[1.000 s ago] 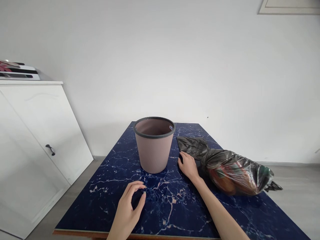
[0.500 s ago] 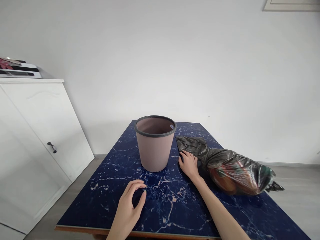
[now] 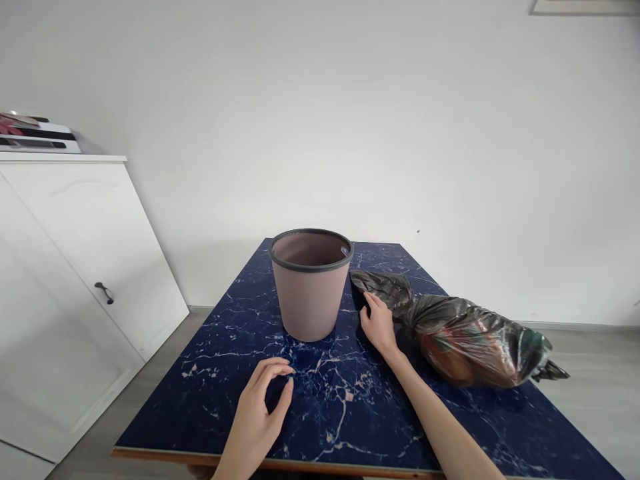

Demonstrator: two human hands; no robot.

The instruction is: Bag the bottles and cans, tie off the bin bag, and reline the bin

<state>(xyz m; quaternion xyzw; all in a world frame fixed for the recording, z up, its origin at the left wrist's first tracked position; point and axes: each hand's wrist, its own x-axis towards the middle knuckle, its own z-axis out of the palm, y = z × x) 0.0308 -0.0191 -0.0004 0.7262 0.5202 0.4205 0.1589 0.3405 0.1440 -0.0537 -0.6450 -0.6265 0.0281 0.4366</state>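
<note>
A pinkish-brown trash bin (image 3: 311,303) with a dark grey rim stands upright near the middle of the blue marbled table (image 3: 210,407). My left hand (image 3: 265,410) is in front of it by the near edge, holding nothing, with curved fingers and the thumb apart from them. To the right of the bin, my right hand (image 3: 379,323) has its fingers closed at the near edge of the loose end of a black plastic bag (image 3: 385,287). The bag's knotted, bulging part (image 3: 480,347) lies farther right, with reddish and green contents dimly visible through the film.
On the left stands a white cabinet (image 3: 85,267) with a dark handle (image 3: 105,293) and a white-and-black object (image 3: 40,139) on top. A plain wall (image 3: 320,120) rises behind the table.
My right hand has shifted slightly, and its fingers have drawn together at the bag's edge. The loose end of the bag has moved a little. My left hand and the bin stay put.
</note>
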